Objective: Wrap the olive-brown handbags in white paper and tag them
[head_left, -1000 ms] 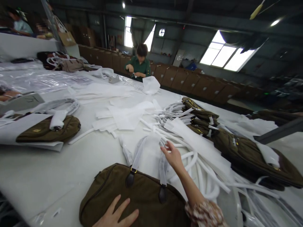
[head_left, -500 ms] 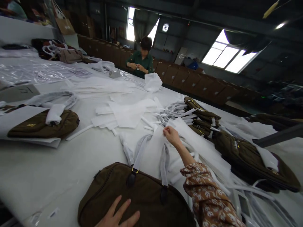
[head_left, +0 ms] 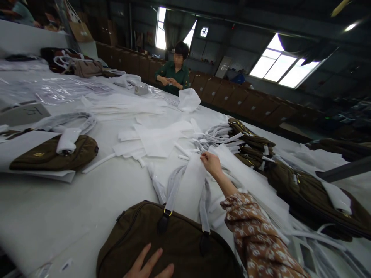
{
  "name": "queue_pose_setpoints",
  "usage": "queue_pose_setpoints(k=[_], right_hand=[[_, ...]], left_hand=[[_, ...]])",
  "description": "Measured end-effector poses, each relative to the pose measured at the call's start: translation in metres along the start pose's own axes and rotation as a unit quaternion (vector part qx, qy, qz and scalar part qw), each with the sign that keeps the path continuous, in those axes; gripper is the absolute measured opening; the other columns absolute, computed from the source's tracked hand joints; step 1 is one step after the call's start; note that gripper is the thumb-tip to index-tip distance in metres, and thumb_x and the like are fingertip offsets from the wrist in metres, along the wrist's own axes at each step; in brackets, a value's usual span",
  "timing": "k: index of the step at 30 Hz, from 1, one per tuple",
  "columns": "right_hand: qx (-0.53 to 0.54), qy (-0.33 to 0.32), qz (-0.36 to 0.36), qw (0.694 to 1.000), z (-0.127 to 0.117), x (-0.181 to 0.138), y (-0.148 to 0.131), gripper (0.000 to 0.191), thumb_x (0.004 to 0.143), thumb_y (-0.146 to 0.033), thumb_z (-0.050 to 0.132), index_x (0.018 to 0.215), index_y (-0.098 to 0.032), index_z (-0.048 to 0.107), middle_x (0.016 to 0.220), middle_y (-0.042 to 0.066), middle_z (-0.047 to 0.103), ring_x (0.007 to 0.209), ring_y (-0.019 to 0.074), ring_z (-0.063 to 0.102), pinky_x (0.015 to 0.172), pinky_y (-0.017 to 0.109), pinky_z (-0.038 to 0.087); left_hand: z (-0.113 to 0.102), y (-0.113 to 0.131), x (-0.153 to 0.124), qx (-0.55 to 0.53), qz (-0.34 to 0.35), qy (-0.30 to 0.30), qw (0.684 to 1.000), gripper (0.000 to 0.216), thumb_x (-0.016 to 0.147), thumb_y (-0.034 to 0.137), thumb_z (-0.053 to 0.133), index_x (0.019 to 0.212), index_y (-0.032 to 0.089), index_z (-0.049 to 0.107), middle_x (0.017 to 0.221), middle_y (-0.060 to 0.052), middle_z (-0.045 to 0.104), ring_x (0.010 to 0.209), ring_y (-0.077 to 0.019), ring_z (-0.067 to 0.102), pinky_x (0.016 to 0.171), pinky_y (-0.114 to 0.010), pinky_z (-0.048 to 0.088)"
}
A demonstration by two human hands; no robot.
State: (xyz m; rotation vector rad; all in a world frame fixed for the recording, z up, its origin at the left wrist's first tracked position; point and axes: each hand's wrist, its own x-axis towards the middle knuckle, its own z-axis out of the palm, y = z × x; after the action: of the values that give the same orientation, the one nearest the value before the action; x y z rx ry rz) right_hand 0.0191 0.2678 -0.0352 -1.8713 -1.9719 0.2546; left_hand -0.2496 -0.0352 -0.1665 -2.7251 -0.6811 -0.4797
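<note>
A dark olive-brown handbag (head_left: 145,239) lies in front of me, its wrapped handles (head_left: 175,183) reaching away across the table. On the bag's side rests my left hand (head_left: 149,265), fingers spread, with part of it cut off by the lower edge. Beyond the handles, my right hand (head_left: 211,163) is closed in a pinch at the upper edge of a white sheet (head_left: 191,179). That sheet lies between and behind the handles. Close to my right hand are more white sheets (head_left: 246,177) and a bundle of wrapped handles (head_left: 217,135).
Stacked olive bags (head_left: 252,146) and a larger bag (head_left: 313,193) occupy the right side. To the left are another olive bag (head_left: 84,148) and a marked card (head_left: 26,114). Loose white sheets (head_left: 156,137) spread mid-table. Across the table stands a person (head_left: 175,73) in green.
The view has shifted slightly. My right hand stays pinched at the sheet's edge, and my left hand remains on the handbag with little movement.
</note>
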Motion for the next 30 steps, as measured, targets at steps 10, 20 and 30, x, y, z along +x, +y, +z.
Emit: queue_pose_setpoints(k=[10, 20, 30], right_hand=[[0.085, 0.128, -0.329, 0.932, -0.027, -0.331, -0.082, 0.032, 0.088, -0.008, 0.046, 0.114, -0.019, 0.062, 0.079, 0.004, 0.073, 0.069, 0.0151, 0.069, 0.062, 0.025, 0.053], [0.012, 0.182, -0.314, 0.932, 0.045, -0.424, -0.079, 0.033, 0.089, -0.007, 0.037, 0.102, -0.019, 0.066, 0.087, 0.007, 0.074, 0.079, 0.0190, 0.070, 0.065, 0.030, 0.055], [-0.085, 0.125, -0.225, 0.962, 0.032, -0.425, -0.069, 0.029, 0.094, -0.025, 0.045, 0.117, -0.017, 0.061, 0.114, 0.013, 0.067, 0.106, 0.0247, 0.062, 0.088, 0.041, 0.048]], left_hand=[[-0.050, -0.003, 0.011, -0.230, -0.040, -0.122, 0.965, 0.073, 0.075, 0.039, 0.073, 0.137, 0.048, 0.036, 0.143, -0.005, 0.044, 0.128, -0.0415, 0.038, 0.097, -0.075, 0.028], [-0.071, 0.000, -0.007, -0.401, -0.232, 0.043, 0.885, 0.029, 0.088, 0.013, 0.038, 0.096, 0.018, 0.065, 0.108, -0.008, 0.062, 0.113, -0.0187, 0.054, 0.105, -0.040, 0.039], [-0.044, 0.022, -0.002, -0.146, -0.056, -0.108, 0.982, 0.057, 0.094, 0.039, 0.048, 0.145, 0.025, 0.028, 0.148, -0.012, 0.037, 0.134, -0.0338, 0.034, 0.107, -0.060, 0.024]])
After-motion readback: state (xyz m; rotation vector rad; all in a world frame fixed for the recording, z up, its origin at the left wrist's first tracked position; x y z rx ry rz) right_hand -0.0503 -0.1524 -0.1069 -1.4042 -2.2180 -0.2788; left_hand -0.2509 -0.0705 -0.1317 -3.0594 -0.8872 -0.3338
